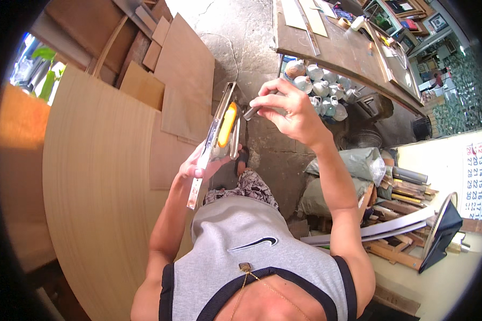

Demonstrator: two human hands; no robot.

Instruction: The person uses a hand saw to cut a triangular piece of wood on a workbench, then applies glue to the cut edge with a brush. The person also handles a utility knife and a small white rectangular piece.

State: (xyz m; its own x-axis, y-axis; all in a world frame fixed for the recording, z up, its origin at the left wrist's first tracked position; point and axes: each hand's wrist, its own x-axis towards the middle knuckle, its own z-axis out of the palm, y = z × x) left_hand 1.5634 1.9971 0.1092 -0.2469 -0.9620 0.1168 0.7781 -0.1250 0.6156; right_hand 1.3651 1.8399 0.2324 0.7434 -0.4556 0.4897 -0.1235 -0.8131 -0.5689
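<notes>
On your left stands a broad, pale wooden board [102, 176]. Ahead and to the right is the brown desk [348, 53]. Nearer on your right lies a pile of wood strips [404, 192], with grey sacks [334, 195] beside it. Clear bottles [321, 88] crowd below the desk. The long metal tool [214, 131] is in front of your waist, tilted, gripped in your left hand [190, 167]. Your right hand [293, 109], just beside it, pinches a small dark piece [250, 112] between fingers and thumb, near the tool's yellow part [227, 124].
</notes>
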